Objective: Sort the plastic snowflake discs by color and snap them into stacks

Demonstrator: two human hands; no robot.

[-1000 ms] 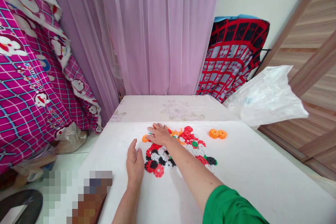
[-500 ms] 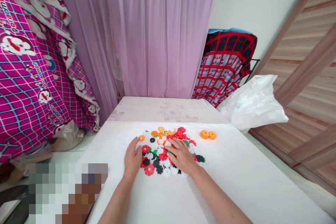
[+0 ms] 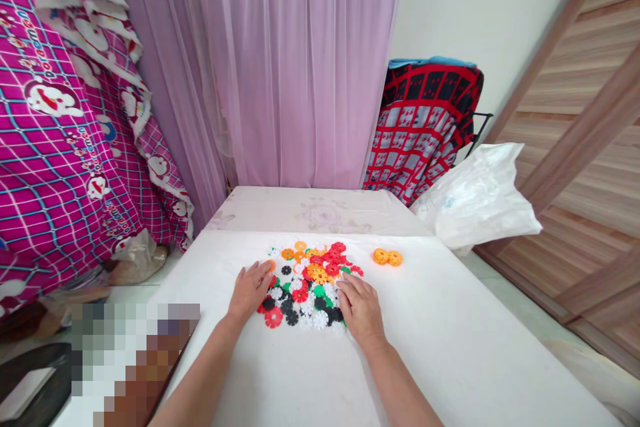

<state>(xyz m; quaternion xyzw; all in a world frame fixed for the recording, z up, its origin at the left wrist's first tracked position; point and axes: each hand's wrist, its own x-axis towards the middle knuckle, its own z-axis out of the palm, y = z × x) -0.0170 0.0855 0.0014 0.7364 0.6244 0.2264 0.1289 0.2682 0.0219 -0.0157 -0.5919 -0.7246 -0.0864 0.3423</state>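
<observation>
A pile of flower-shaped plastic discs in red, orange, white, black and green lies on the white tabletop. At the pile's left edge rests my left hand, fingers apart, its fingertips beside an orange disc. My right hand lies over the right edge with loosely bent fingers, touching white and green discs and covering some of them. Neither hand shows a disc gripped in it. Apart from the pile, to its right, sit stacked orange discs in two small groups side by side.
A white plastic bag stands at the table's right far side. Behind the table hang a pale purple curtain and a red-and-black patterned cloth. Pink checked fabric hangs on the left, with a wooden cabinet door on the right.
My right hand has moved from over the pile's middle to its right edge, uncovering orange and green discs. My left hand has tilted, its fingers now pointing more to the right over the edge discs.
</observation>
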